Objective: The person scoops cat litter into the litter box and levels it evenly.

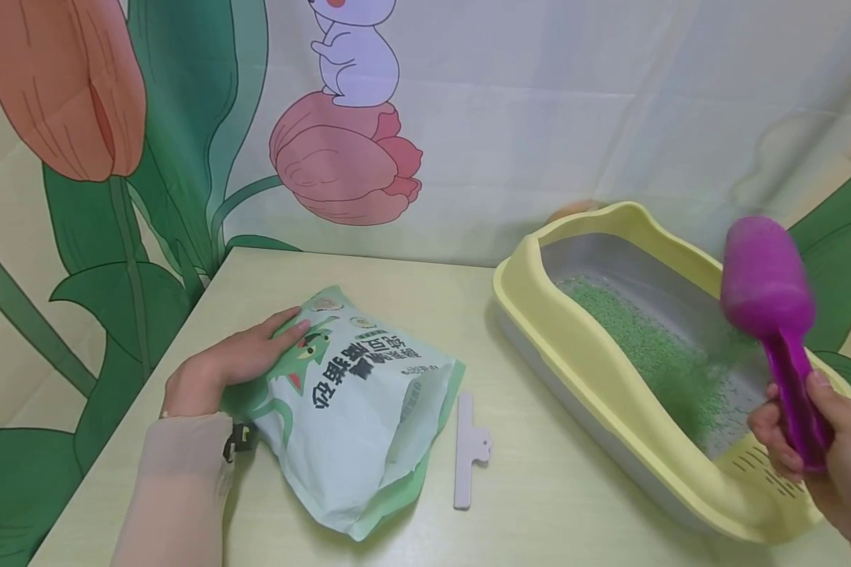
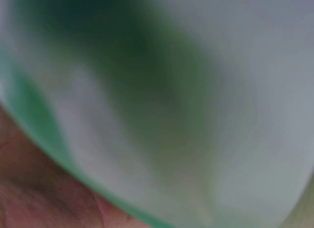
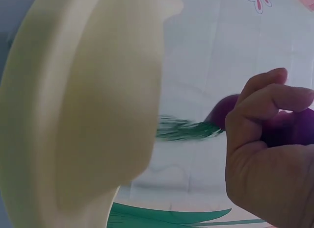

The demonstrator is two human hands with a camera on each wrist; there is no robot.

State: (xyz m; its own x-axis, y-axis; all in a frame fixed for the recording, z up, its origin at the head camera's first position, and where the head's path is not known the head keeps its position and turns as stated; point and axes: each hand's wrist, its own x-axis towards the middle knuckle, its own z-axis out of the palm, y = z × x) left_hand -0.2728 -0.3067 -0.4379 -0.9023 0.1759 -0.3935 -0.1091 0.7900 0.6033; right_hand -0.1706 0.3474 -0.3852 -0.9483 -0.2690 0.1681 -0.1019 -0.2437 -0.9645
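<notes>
A purple scoop (image 1: 766,276) is tipped over the litter box, its handle gripped by my right hand (image 1: 840,449). Green pellets fall from the scoop in a blurred stream, clearest in the right wrist view as green streaks (image 3: 189,128). The litter box (image 1: 574,323) has a yellow rim and grey base, with green cat litter (image 1: 624,331) spread over part of its floor. My left hand (image 1: 251,354) rests on the upper left side of a pale green cat litter bag (image 1: 347,449) lying on the table. The bag fills most of the left wrist view, blurred.
A pale lilac sealing clip (image 1: 463,453) lies on the table (image 1: 532,488) between the bag and the litter box. Behind the table hangs a cloth (image 1: 510,142) printed with tulips and a white rabbit. Slots mark the box's near yellow ledge.
</notes>
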